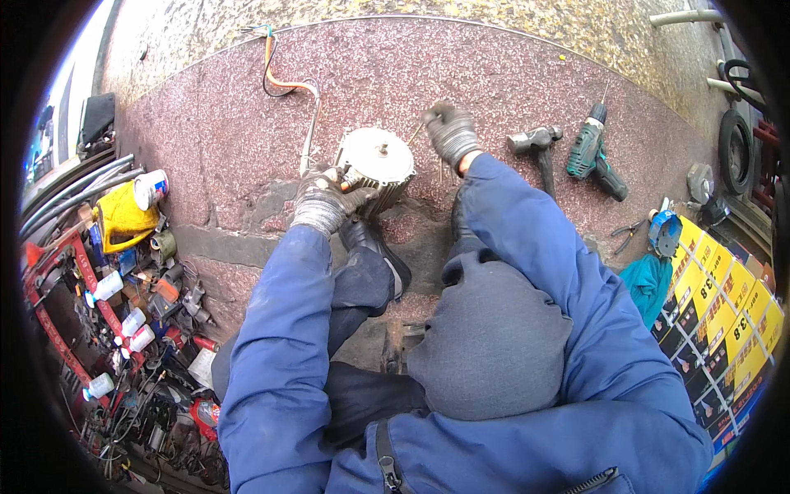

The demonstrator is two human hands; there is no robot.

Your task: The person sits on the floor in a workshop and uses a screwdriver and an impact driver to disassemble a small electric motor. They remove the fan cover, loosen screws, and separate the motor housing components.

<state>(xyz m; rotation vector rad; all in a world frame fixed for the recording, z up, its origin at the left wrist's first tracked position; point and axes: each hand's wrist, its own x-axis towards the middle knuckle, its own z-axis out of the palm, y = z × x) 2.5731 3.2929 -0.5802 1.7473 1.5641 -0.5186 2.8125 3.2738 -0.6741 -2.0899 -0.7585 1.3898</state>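
An electric motor (393, 194) with a finned body stands upright on the floor between my feet, its round pale end cover (377, 155) facing up. My left hand (327, 198), in a grey work glove, is closed on the motor's left side, where an orange-and-grey cable (311, 123) runs off. To the right of the motor, my gloved right hand (450, 132) is closed above the floor. From its fingers a thin rod (416, 133) slants toward the cover; its far end is too small to make out.
Right of my right hand lie a hammer (539, 148) and a green cordless drill (588, 152). Pliers (629, 235) and a teal cloth (648, 284) lie near yellow boxes (724, 305). A red metal frame (82, 272), bottles and scrap parts crowd the left. A tyre (734, 152) stands far right.
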